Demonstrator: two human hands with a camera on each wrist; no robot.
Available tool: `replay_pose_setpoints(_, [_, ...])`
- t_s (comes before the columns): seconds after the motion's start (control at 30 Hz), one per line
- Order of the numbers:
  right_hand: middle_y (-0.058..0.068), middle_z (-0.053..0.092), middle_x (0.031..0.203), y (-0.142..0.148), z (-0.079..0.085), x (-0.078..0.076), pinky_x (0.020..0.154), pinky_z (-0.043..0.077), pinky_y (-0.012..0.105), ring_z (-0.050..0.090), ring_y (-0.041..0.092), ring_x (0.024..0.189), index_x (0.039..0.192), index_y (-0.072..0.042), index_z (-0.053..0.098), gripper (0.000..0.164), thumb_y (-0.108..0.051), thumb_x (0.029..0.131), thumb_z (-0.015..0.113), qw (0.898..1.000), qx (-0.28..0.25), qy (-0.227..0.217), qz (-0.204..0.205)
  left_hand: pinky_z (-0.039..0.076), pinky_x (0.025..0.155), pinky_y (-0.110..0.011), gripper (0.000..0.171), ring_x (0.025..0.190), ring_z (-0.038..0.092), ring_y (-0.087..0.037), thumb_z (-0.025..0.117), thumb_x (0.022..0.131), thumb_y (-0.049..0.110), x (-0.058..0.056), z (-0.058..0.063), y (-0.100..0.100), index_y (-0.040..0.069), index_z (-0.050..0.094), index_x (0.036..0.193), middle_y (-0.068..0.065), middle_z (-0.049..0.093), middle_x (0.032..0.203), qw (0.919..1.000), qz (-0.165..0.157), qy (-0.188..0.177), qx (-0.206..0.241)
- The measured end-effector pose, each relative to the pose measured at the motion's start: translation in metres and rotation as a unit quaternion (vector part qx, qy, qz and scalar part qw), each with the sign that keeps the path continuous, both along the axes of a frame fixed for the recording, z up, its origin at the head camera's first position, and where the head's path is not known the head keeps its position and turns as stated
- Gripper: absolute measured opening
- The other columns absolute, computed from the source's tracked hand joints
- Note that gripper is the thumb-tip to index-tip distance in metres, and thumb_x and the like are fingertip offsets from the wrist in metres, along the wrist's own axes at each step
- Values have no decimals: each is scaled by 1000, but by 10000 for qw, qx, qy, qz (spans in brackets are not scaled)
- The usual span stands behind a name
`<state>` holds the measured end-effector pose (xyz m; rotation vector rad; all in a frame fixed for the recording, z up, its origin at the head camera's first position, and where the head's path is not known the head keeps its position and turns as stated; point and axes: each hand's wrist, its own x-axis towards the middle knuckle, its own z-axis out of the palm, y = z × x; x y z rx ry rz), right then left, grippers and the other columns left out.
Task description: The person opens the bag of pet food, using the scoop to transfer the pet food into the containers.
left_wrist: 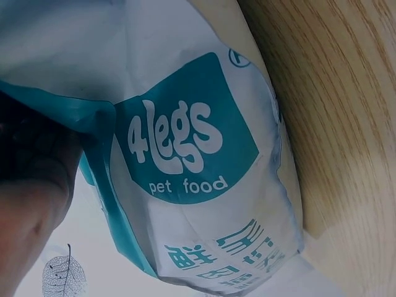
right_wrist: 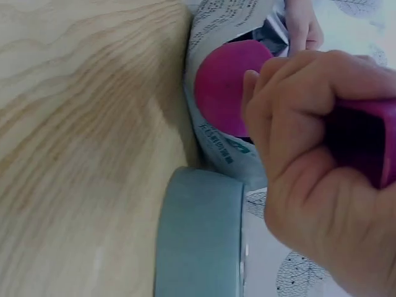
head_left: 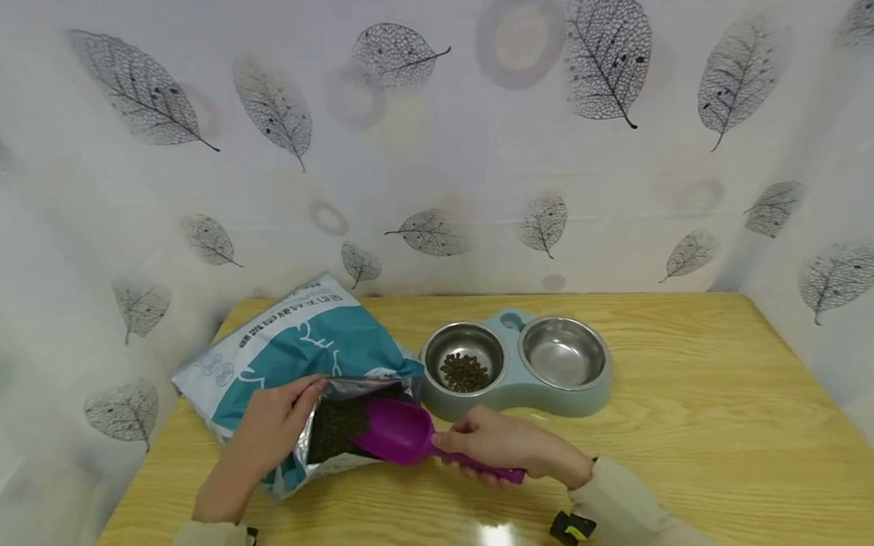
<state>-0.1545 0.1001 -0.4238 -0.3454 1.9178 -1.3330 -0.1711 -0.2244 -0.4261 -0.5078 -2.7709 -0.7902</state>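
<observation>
A teal and white pet food bag lies on its side with its mouth toward the right, brown kibble visible inside. My left hand pinches the upper edge of that mouth and holds it up; in the left wrist view the fingers are partly in shadow beside the printed bag. My right hand grips the handle of a purple scoop. The scoop's front end is inside the bag mouth, up against the kibble. In the right wrist view, my curled fingers wrap the handle and the scoop's round back shows.
Right behind the scoop stands a blue-grey double feeder. Its left steel bowl contains a little kibble, and its right bowl shows a bare bottom. A wooden table carries everything, with leaf-print curtains at the back and sides.
</observation>
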Motion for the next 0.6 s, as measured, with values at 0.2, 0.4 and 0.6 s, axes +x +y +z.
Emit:
replay_pose_setpoints(0.2, [-3, 55, 59, 5, -13, 0, 35, 33, 19, 41, 5, 38, 93, 4, 69, 51, -45, 104, 57, 9998, -204, 61, 23, 59, 84, -52, 29, 94, 74, -29, 54, 106, 13, 0, -2, 1, -1, 72, 124, -16, 77, 113, 10000, 16, -26, 16])
replay_pose_setpoints(0.4, [-4, 54, 59, 20, -22, 8, 34, 32, 19, 39, 5, 38, 92, 4, 67, 53, -46, 103, 57, 9992, -387, -129, -1, 59, 79, -47, 29, 77, 63, -13, 54, 107, 14, 1, 0, 2, 1, 73, 124, -11, 78, 105, 9999, 83, -105, -11])
replay_pose_setpoints(0.6, [-3, 54, 59, 32, -25, 12, 34, 32, 19, 40, 5, 38, 98, 6, 68, 52, -44, 104, 56, 9989, -451, -77, -107, 59, 80, -50, 29, 82, 68, -16, 54, 107, 14, 1, 0, 1, 0, 72, 124, -13, 78, 107, 9999, 80, -71, -5])
